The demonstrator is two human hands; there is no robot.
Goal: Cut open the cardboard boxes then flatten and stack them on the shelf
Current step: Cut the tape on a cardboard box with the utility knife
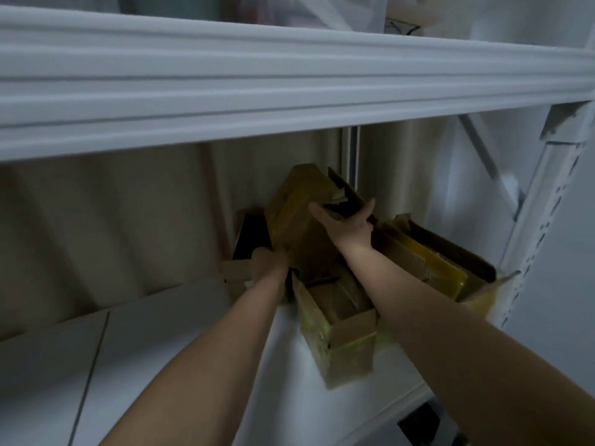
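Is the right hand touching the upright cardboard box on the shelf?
Touching. The head view shows the right hand gripping the top edge of the upright cardboard box.

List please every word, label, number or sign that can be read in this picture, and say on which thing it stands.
No text can be read.
The cardboard box that both hands hold: plain brown with yellowish tape, no readable print.
The other boxes on the shelf: only tape and torn flaps, too blurred for any label.
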